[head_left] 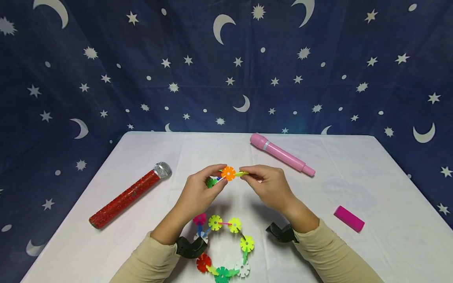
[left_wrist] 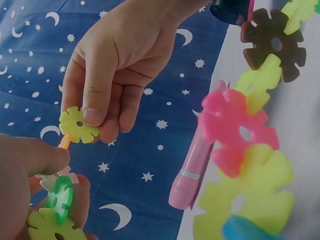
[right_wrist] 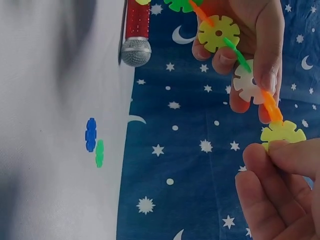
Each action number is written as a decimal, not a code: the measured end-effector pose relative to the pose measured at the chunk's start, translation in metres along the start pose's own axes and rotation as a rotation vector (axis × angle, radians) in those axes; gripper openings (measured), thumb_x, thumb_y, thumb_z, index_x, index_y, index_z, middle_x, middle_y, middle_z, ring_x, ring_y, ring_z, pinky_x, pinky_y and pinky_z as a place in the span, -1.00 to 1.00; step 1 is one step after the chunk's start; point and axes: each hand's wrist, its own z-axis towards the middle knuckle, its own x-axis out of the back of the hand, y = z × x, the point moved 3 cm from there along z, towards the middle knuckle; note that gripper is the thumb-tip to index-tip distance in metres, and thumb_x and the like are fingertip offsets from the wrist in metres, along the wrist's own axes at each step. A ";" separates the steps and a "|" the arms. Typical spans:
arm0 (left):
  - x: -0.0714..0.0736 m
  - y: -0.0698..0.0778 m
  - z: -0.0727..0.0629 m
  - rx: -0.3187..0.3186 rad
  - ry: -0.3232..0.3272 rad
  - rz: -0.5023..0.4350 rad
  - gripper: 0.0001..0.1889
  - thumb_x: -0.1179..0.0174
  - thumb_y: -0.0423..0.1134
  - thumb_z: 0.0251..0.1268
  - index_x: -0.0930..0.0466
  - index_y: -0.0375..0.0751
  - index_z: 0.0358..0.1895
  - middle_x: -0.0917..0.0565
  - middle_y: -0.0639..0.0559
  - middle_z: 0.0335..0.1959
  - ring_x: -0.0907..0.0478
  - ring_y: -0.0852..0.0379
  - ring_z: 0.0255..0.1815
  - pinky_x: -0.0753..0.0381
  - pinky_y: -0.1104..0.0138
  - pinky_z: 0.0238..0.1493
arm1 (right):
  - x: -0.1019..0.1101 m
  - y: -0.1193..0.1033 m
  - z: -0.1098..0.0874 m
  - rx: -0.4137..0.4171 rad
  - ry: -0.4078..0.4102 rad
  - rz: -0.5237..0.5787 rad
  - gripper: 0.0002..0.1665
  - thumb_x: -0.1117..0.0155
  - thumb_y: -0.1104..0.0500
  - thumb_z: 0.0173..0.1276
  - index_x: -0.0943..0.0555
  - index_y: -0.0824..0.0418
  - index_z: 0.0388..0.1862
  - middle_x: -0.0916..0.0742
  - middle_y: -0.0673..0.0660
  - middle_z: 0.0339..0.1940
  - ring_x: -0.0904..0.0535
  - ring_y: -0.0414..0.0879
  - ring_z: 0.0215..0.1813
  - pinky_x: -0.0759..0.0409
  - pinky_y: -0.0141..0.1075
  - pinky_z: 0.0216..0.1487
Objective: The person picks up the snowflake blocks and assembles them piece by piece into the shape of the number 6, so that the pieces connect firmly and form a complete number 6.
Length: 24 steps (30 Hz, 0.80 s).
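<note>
My left hand [head_left: 199, 192] grips a chain of slotted plastic flower discs, its thumb on a white disc [right_wrist: 246, 82]. An orange disc [head_left: 228, 173] juts from that white one towards the right. With thumb and fingertips my right hand [head_left: 270, 186] pinches a yellow disc [left_wrist: 79, 125], whose edge meets the orange disc. Green and yellow discs [right_wrist: 219, 34] follow further along the chain by the left hand. Below the hands, more linked discs curve over the table in a loop, with yellow [head_left: 247, 243], white [head_left: 242, 268], green [head_left: 222, 274] and red [head_left: 203, 263] ones.
A red glitter microphone [head_left: 127, 198] lies at the left of the white-covered table [head_left: 385, 184]. At the back is a pink microphone [head_left: 283, 154], and a magenta cylinder [head_left: 348, 219] lies at the right. Blue [right_wrist: 90, 135] and green [right_wrist: 99, 153] discs show against the white cloth.
</note>
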 end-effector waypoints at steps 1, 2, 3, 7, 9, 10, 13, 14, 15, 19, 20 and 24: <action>0.000 0.000 0.000 0.002 0.000 0.003 -0.60 -0.36 -0.32 0.29 -0.63 -0.20 0.20 -0.73 -0.01 -0.21 -0.27 0.23 -0.66 -0.35 0.37 -0.59 | 0.000 0.000 0.000 0.007 -0.001 -0.006 -0.67 -0.52 0.53 0.02 -0.77 0.37 -0.18 -0.81 0.14 -0.29 -0.76 -0.06 -0.30 -0.66 -0.41 -0.22; 0.000 0.000 0.000 0.005 -0.001 0.007 -0.60 -0.35 -0.32 0.30 -0.63 -0.20 0.20 -0.74 -0.01 -0.21 -0.27 0.23 -0.66 -0.35 0.37 -0.59 | 0.000 -0.001 0.000 0.012 -0.003 -0.006 -0.68 -0.52 0.53 0.03 -0.78 0.36 -0.19 -0.81 0.13 -0.28 -0.76 -0.07 -0.29 -0.67 -0.40 -0.22; 0.000 0.000 0.000 0.009 -0.002 0.011 -0.60 -0.35 -0.32 0.30 -0.63 -0.20 0.20 -0.74 -0.01 -0.20 -0.27 0.23 -0.67 -0.35 0.37 -0.60 | -0.001 -0.002 0.000 0.011 -0.007 -0.003 -0.69 -0.51 0.52 0.04 -0.78 0.35 -0.18 -0.81 0.13 -0.28 -0.75 -0.07 -0.29 -0.67 -0.39 -0.22; -0.001 -0.002 0.000 0.023 -0.002 0.023 -0.60 -0.35 -0.32 0.30 -0.62 -0.18 0.21 -0.74 -0.02 -0.19 -0.27 0.23 -0.67 -0.35 0.37 -0.60 | 0.000 -0.003 0.000 -0.111 -0.063 0.087 -0.76 -0.45 0.45 0.18 -0.77 0.36 -0.14 -0.80 0.11 -0.23 -0.75 -0.06 -0.26 -0.67 -0.36 -0.21; -0.001 -0.002 0.000 0.025 -0.001 0.025 -0.60 -0.35 -0.32 0.30 -0.62 -0.18 0.21 -0.74 -0.02 -0.19 -0.27 0.23 -0.67 -0.35 0.37 -0.59 | 0.002 -0.002 -0.001 -0.219 -0.108 0.152 -0.78 -0.41 0.39 0.28 -0.76 0.36 -0.09 -0.80 0.11 -0.18 -0.74 -0.04 -0.21 -0.68 -0.33 -0.17; -0.001 -0.002 0.000 0.025 0.000 0.024 -0.60 -0.35 -0.32 0.30 -0.63 -0.18 0.21 -0.74 -0.02 -0.19 -0.27 0.22 -0.66 -0.35 0.37 -0.59 | 0.003 -0.001 -0.001 -0.276 -0.130 0.180 -0.78 -0.38 0.36 0.32 -0.75 0.36 -0.06 -0.80 0.11 -0.16 -0.74 -0.05 -0.19 -0.67 -0.32 -0.16; -0.001 -0.002 0.001 0.024 -0.001 0.011 -0.60 -0.36 -0.33 0.29 -0.63 -0.19 0.20 -0.74 -0.02 -0.19 -0.28 0.22 -0.65 -0.36 0.37 -0.57 | 0.004 0.005 -0.003 -0.420 -0.184 0.278 -0.76 -0.32 0.31 0.39 -0.72 0.38 -0.01 -0.79 0.15 -0.14 -0.74 -0.03 -0.13 -0.67 -0.28 -0.08; -0.002 -0.002 0.001 0.022 0.000 0.007 -0.60 -0.36 -0.34 0.29 -0.63 -0.19 0.20 -0.74 -0.02 -0.19 -0.30 0.22 -0.64 -0.38 0.37 -0.56 | 0.004 0.007 -0.003 -0.456 -0.195 0.317 -0.75 -0.31 0.32 0.40 -0.71 0.41 0.00 -0.79 0.18 -0.13 -0.74 -0.04 -0.11 -0.67 -0.26 -0.06; -0.002 -0.002 0.001 0.020 0.000 0.003 -0.60 -0.36 -0.34 0.28 -0.63 -0.19 0.20 -0.73 -0.02 -0.19 -0.30 0.21 -0.63 -0.39 0.37 -0.56 | 0.004 0.009 -0.003 -0.486 -0.202 0.354 -0.74 -0.30 0.33 0.40 -0.69 0.44 0.01 -0.78 0.22 -0.12 -0.74 -0.03 -0.11 -0.67 -0.25 -0.05; -0.003 -0.002 0.001 0.005 0.007 0.001 -0.60 -0.37 -0.36 0.28 -0.65 -0.18 0.19 -0.74 -0.03 -0.19 -0.34 0.19 -0.60 -0.41 0.37 -0.54 | 0.004 0.013 -0.003 -0.556 -0.211 0.470 -0.69 -0.29 0.39 0.38 -0.62 0.55 0.05 -0.75 0.33 -0.10 -0.75 0.01 -0.09 -0.67 -0.21 -0.03; -0.003 -0.002 0.001 -0.002 0.011 0.006 -0.61 -0.37 -0.36 0.28 -0.65 -0.19 0.18 -0.74 -0.03 -0.19 -0.37 0.18 -0.58 -0.43 0.37 -0.52 | 0.004 0.014 -0.003 -0.564 -0.213 0.481 -0.68 -0.29 0.39 0.38 -0.61 0.56 0.06 -0.75 0.33 -0.10 -0.75 0.01 -0.09 -0.67 -0.21 -0.02; -0.004 -0.001 0.000 -0.026 0.027 0.037 -0.60 -0.36 -0.37 0.28 -0.65 -0.23 0.19 -0.75 -0.06 -0.14 -0.59 0.14 -0.35 -0.57 0.35 -0.35 | 0.004 0.014 -0.003 -0.594 -0.224 0.499 -0.63 -0.32 0.39 0.36 -0.59 0.57 0.09 -0.76 0.34 -0.12 -0.75 -0.01 -0.11 -0.66 -0.22 -0.02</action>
